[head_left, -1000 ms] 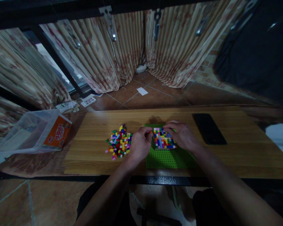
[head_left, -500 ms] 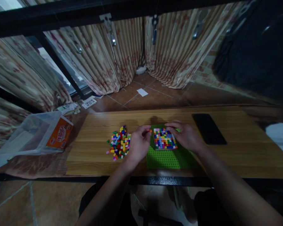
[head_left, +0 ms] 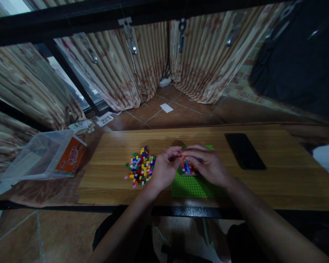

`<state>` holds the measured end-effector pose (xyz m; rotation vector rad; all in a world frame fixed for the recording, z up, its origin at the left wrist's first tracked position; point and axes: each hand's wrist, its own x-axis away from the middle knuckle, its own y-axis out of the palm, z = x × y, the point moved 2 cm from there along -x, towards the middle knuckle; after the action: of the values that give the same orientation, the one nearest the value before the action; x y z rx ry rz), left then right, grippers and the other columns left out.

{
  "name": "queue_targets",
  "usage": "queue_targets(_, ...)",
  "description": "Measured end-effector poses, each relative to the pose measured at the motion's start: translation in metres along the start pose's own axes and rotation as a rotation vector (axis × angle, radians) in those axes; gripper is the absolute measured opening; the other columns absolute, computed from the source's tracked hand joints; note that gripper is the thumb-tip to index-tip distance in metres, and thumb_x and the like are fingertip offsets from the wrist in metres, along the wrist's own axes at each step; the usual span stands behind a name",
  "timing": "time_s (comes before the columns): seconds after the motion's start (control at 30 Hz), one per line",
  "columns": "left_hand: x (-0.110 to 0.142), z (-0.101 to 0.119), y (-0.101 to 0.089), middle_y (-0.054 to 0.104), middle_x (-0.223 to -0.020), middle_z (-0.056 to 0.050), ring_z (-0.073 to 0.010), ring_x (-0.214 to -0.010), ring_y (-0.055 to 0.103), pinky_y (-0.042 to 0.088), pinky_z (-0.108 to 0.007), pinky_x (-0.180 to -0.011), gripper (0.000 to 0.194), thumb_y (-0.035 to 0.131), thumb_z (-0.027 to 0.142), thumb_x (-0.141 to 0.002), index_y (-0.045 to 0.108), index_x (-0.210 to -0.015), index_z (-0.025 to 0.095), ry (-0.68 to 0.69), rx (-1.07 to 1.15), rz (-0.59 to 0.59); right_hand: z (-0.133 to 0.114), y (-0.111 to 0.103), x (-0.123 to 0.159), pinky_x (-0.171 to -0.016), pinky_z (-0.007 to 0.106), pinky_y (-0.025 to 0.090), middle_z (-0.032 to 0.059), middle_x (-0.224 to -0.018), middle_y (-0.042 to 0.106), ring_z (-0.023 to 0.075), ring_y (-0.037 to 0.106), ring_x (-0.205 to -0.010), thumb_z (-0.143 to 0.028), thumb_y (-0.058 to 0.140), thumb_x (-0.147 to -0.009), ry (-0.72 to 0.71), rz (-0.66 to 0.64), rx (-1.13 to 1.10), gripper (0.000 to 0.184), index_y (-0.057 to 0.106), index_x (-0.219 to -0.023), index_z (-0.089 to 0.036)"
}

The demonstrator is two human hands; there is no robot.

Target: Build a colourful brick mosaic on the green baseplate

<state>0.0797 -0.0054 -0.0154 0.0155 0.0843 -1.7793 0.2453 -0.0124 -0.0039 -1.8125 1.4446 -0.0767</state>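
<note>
My left hand (head_left: pixel 166 166) and my right hand (head_left: pixel 210 164) meet fingertip to fingertip above a multicoloured block of small bricks (head_left: pixel 188 170). A small orange brick (head_left: pixel 183 156) shows between the fingertips, pinched by my left hand. My right hand's fingers are closed against it; whatever they grip is hidden. Much of the block is covered by my right hand. Beneath it lies a green studded baseplate (head_left: pixel 192 188). Left of my left hand, a loose pile of colourful bricks (head_left: pixel 141 168) is spread on the wooden table (head_left: pixel 106 164).
A black phone-like slab (head_left: pixel 245 151) lies to the right on the table. Off the left end stands a clear plastic bin (head_left: pixel 41 157) with an orange label. The dark front edge (head_left: pixel 192 211) runs close to my forearms. Curtains (head_left: pixel 142 69) hang beyond the table.
My right hand has moved left, over the block, and its fingers now meet those of my left hand. My left hand has shifted slightly right with the orange brick.
</note>
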Motion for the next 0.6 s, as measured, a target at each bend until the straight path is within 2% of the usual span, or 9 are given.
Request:
queue_targets(0.2,0.000,0.001,0.002,0.073,-0.095,-0.005,-0.0138,-0.084,0.068,0.054,-0.026,-0.079,0.032,0.065,0.005,-0.076,0.063,-0.107,0.015,-0.046,0.100,-0.063,-0.002,0.001,0.001,-0.087,0.034,0.052,0.0038,-0.103,0.069,0.0181,0.065,-0.097,-0.032,0.057,-0.092,0.076,0.016,-0.110,0.018,0.073,-0.100,-0.029)
queue_targets(0.33,0.000,0.001,0.001,0.073,-0.094,-0.005,-0.0141,-0.085,0.068,0.055,-0.027,-0.081,0.030,0.064,0.006,-0.077,0.064,-0.106,0.015,-0.040,0.096,-0.045,-0.001,-0.007,0.001,-0.080,0.033,0.054,0.0038,-0.095,0.070,0.0187,0.066,-0.090,-0.034,0.061,-0.089,0.152,0.050,-0.126,0.015,0.074,-0.093,-0.027)
queue_targets(0.5,-0.003,0.005,-0.011,0.073,-0.092,-0.006,-0.0124,-0.075,0.067,0.055,-0.025,-0.074,0.020,0.060,0.009,-0.081,0.066,-0.100,0.014,-0.025,0.016,0.056,0.026,-0.032,0.008,-0.078,0.036,0.055,0.0042,-0.090,0.074,0.0214,0.069,-0.085,-0.039,0.067,-0.082,0.322,0.262,-0.081,0.018,0.074,-0.085,-0.023)
queue_targets(0.6,-0.006,0.004,-0.019,0.072,-0.092,-0.005,-0.0121,-0.073,0.066,0.055,-0.024,-0.071,0.018,0.060,0.012,-0.082,0.066,-0.099,0.014,-0.021,-0.024,0.097,0.042,-0.038,0.013,-0.079,0.039,0.056,0.0051,-0.088,0.076,0.0230,0.070,-0.083,-0.041,0.068,-0.079,0.408,0.254,-0.059,0.021,0.075,-0.086,-0.022)
